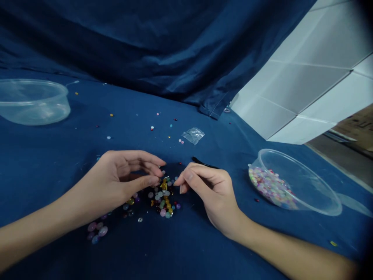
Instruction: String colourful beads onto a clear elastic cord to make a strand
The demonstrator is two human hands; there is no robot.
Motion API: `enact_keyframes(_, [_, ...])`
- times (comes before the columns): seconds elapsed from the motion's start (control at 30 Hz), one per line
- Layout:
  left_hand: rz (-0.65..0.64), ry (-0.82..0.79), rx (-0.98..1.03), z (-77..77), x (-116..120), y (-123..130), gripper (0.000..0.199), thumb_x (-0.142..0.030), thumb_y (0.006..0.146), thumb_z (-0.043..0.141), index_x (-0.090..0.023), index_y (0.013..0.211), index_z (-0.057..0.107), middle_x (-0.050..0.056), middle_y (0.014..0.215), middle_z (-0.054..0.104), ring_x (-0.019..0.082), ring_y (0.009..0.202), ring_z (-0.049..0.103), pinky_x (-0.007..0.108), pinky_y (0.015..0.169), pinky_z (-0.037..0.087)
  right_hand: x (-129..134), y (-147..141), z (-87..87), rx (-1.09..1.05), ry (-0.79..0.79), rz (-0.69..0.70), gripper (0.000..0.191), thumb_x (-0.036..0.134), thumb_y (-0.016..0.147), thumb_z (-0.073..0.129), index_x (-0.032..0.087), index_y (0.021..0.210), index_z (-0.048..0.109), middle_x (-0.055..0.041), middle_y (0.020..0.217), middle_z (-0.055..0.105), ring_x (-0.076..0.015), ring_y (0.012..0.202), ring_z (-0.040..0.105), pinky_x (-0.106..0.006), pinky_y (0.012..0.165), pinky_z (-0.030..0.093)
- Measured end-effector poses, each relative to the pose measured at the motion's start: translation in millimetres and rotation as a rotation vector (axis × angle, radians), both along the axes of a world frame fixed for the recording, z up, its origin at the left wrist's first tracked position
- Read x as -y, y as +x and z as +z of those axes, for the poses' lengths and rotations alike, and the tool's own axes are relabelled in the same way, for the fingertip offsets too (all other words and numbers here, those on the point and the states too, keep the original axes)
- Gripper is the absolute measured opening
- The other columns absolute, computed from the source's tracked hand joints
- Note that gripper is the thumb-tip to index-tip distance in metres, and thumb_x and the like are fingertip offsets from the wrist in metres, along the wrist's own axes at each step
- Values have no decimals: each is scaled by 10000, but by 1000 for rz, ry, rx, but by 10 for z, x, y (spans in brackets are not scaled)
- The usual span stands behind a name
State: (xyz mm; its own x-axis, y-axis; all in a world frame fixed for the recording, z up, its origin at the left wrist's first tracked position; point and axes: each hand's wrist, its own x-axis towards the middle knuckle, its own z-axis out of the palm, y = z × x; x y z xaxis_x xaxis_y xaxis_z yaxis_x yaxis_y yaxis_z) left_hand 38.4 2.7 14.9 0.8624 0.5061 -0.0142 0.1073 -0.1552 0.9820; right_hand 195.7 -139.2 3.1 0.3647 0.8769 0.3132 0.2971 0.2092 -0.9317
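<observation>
A small pile of mixed beads (166, 200), in yellow, pink, green, white and dark red, lies on the blue cloth between my hands. At its left edge is my left hand (125, 177), its fingers curved and brought close to the thumb; whatever the fingertips hold is too small to make out. My right hand (208, 190) is at the pile's right side with thumb and fingers pinched together, and anything between them is hidden. Larger pink and purple beads (97, 231) lie below my left wrist. A dark thin object (202, 162) lies behind my right hand.
At the far left stands a clear plastic bowl (37, 111). A second clear bowl (309, 182), tilted and holding many pastel beads, is at the right. A small clear bag (194, 135) and scattered beads lie beyond my hands. Blue fabric (145, 46) hangs behind, beside white tiles (291, 85).
</observation>
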Motion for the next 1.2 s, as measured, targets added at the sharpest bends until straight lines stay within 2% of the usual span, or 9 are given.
enact_keyframes(0.17, [78,-70,-11,-17,-24,9,178,-299,807,777,-206,953,735,10,876,776,163,839,748,147,749,599,-10,-3,12,8,15,10,287,222,956,584,180,720,743,-2,665,640,-127,661,580,-287,642,439])
enact_keyframes(0.3, [160,-65,-13,-35,-21,-9,299,-307,724,848,-231,990,735,-4,854,778,168,795,752,136,680,603,-14,-5,15,5,15,18,291,210,961,579,181,728,751,1,671,644,-123,668,584,-285,644,437])
enact_keyframes(0.5, [116,-116,8,8,44,25,299,-241,696,861,-211,965,734,-20,744,755,129,674,722,110,602,583,-20,-3,27,18,21,19,288,199,963,581,175,731,750,4,665,650,-113,662,586,-277,658,450])
enact_keyframes(0.63, [140,-123,-22,63,86,64,163,-185,777,789,-199,928,729,-40,767,766,103,726,727,66,656,557,-21,-7,43,68,31,17,290,174,955,576,165,721,747,-6,657,658,-117,651,592,-274,637,459])
enact_keyframes(0.77, [106,-98,-30,49,70,74,109,-225,801,776,-215,903,739,-44,788,773,113,741,737,69,659,563,-2,-18,55,96,33,16,278,169,948,575,156,732,748,-15,651,650,-118,619,593,-267,592,466])
enact_keyframes(0.97, [90,-148,56,-31,71,74,131,-193,713,826,-224,823,763,-21,721,770,132,662,743,76,603,577,35,-27,47,147,74,9,271,143,942,570,177,751,759,-16,644,653,-128,620,596,-275,589,469])
enact_keyframes(1.2, [79,-232,43,-54,125,64,160,-157,672,828,-220,807,769,-6,724,773,161,670,751,120,628,600,33,-40,51,162,94,-4,267,147,938,571,173,751,761,-21,632,643,-133,608,593,-278,580,468])
